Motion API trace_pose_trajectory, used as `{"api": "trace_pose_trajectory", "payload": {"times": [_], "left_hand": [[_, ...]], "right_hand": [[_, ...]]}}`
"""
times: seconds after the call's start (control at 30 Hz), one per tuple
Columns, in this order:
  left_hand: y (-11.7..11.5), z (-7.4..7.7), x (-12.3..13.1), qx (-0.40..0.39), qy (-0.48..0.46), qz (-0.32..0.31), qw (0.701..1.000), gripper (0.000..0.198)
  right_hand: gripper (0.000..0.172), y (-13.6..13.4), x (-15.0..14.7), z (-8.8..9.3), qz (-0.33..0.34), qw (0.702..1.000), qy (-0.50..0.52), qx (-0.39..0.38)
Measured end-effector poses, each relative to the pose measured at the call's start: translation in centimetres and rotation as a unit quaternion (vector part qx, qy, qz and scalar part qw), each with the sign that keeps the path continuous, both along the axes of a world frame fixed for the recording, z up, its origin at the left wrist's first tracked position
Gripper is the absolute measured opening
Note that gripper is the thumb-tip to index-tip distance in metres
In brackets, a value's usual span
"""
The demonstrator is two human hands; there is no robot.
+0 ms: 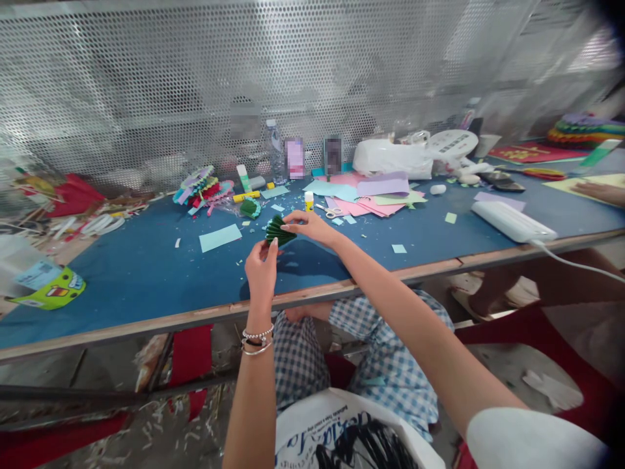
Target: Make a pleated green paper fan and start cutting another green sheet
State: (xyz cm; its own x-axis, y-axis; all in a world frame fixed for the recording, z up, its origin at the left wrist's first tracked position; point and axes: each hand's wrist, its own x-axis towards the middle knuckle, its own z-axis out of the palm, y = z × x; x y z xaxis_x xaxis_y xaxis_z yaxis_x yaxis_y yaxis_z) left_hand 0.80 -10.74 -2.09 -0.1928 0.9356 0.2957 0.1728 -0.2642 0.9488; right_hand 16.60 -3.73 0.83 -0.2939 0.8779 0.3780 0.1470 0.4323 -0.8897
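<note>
Between my two hands, just above the blue tabletop, is a dark green pleated paper fan [279, 233] with a pale blue edge. My left hand [262, 264] pinches it from the near side, thumb up. From the right, my right hand [308, 226] grips its upper side with thumb and fingers. Right behind the hands stands a yellow glue stick [309, 201] with a white top, beside white-handled scissors [329, 211]. Another small green folded paper piece [250, 208] lies past the fan. A light blue paper strip [221, 238] rests to the left.
Stacked coloured paper [383, 189] and a white plastic bag [393, 159] lie at the back. A white power strip [512, 221] with a cord sits right, near another person's hand [598, 190]. A plastic container [41, 273] stands left. A perforated metal panel [195, 85] borders the table.
</note>
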Motion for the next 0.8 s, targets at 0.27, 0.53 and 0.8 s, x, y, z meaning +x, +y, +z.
{"api": "trace_pose_trajectory", "payload": {"times": [0.27, 0.53, 0.8], "left_hand": [[-0.2, 0.5, -0.1, 0.037, -0.121, 0.094, 0.987, 0.04], [0.1, 0.4, -0.5, 0.076, -0.288, 0.097, 0.95, 0.036], [0.0, 0.7, -0.6, 0.087, -0.359, 0.09, 0.925, 0.032]], "right_hand": [[0.028, -0.4, 0.2, 0.4, 0.028, 0.996, 0.076, -0.043], [0.03, -1.0, 0.1, 0.7, 0.082, 0.993, 0.024, -0.083], [0.031, -1.1, 0.1, 0.4, 0.134, 0.987, -0.027, -0.087]]}}
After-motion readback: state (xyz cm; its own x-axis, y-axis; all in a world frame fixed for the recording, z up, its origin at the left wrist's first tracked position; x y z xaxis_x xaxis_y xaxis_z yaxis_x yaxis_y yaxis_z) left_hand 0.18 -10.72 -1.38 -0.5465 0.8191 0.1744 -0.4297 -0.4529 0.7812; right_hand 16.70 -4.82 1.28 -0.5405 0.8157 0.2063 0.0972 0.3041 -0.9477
